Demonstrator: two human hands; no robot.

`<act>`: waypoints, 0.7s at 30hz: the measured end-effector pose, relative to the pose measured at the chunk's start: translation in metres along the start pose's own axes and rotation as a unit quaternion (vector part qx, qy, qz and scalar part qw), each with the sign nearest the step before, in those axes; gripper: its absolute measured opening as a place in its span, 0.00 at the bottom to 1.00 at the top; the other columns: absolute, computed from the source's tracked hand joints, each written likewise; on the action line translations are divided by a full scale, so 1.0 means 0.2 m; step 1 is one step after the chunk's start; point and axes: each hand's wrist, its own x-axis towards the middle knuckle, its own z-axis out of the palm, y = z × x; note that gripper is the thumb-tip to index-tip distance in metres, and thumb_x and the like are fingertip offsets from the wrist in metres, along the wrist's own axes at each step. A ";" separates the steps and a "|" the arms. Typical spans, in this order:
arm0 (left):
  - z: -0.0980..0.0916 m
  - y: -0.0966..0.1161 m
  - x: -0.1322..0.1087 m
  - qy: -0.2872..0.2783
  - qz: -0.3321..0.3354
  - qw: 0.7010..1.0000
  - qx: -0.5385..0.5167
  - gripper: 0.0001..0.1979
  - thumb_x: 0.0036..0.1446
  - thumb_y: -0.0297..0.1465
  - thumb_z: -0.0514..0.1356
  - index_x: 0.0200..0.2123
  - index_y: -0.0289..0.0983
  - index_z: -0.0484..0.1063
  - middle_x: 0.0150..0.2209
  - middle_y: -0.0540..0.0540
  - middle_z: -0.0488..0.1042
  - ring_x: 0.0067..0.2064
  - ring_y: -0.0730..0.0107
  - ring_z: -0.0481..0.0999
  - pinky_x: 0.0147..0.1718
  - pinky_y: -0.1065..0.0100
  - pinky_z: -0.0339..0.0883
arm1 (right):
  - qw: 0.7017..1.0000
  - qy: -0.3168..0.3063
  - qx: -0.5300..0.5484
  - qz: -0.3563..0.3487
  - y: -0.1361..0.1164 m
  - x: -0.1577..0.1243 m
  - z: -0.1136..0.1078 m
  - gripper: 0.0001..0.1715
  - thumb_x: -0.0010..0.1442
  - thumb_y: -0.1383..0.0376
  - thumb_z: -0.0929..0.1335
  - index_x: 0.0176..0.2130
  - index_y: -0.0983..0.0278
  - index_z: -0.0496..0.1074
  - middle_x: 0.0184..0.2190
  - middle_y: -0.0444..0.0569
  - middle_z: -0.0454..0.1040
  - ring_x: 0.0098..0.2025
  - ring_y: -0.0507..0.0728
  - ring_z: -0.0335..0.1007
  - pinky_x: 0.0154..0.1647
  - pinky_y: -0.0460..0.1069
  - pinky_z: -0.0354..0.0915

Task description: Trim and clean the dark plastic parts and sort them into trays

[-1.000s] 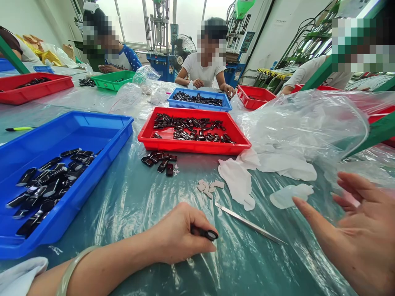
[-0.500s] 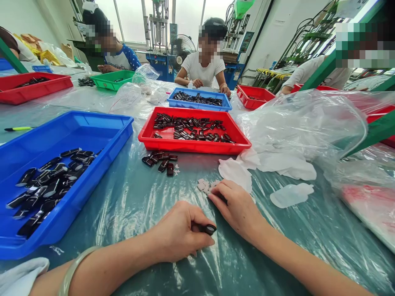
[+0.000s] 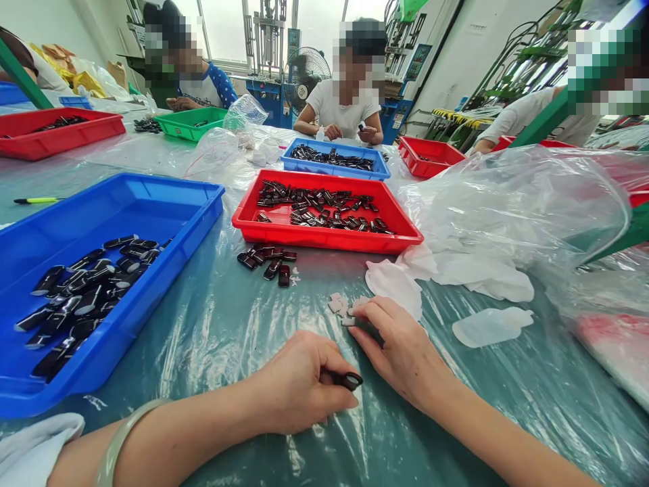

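My left hand [image 3: 309, 382] is closed around a small glossy black plastic piece [image 3: 349, 381], whose rounded end with a pale oval face sticks out past the fingers. To its right, my right hand [image 3: 393, 338] is pinched round a slim dark object [image 3: 374, 330], mostly hidden by the fingers. The fingertips are at a little group of white squares [image 3: 337, 303]. A loose cluster of black pieces [image 3: 268, 260] lies beyond my hands, beside tiny white scraps.
A blue tray [image 3: 172, 253] with black pieces stands at left. Ahead are a red tray [image 3: 329, 238] and a smaller blue tray [image 3: 334, 169]. White cloth [image 3: 398, 284], a translucent bottle [image 3: 491, 326] and plastic bags [image 3: 512, 210] lie right. Several people sit around the table.
My right hand's fingers have shifted slightly at the white squares, and a pale tip now shows there. The person opposite has raised a small dark piece. The view has shifted a little.
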 end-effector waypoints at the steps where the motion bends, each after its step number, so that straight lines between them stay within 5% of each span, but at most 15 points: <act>1: 0.00 0.00 0.00 -0.002 0.002 1.000 0.000 0.08 0.45 0.28 0.59 0.30 0.32 0.76 0.26 0.50 0.68 0.23 0.80 0.62 0.21 0.78 0.53 | 1.000 -0.004 0.009 -0.006 0.00 0.00 0.00 0.06 0.58 0.72 0.61 0.36 0.66 0.67 0.33 0.51 0.68 0.35 0.56 0.65 0.35 0.52 0.65; 11: 0.01 -0.02 0.00 -0.005 -0.002 1.000 -0.012 0.09 0.46 0.30 0.59 0.30 0.32 0.76 0.25 0.51 0.67 0.22 0.80 0.62 0.20 0.77 0.54 | 0.999 -0.012 0.037 -0.020 0.00 0.05 0.00 0.10 0.60 0.72 0.59 0.33 0.66 0.69 0.30 0.51 0.68 0.33 0.56 0.65 0.33 0.52 0.65; 21: 0.00 -0.01 0.00 -0.007 0.014 1.000 -0.006 0.06 0.45 0.28 0.60 0.28 0.32 0.76 0.25 0.51 0.67 0.22 0.80 0.63 0.22 0.77 0.54 | 0.977 0.054 0.199 -0.060 -0.13 -0.12 -0.17 0.10 0.57 0.75 0.63 0.36 0.62 0.69 0.28 0.46 0.70 0.29 0.49 0.69 0.27 0.42 0.66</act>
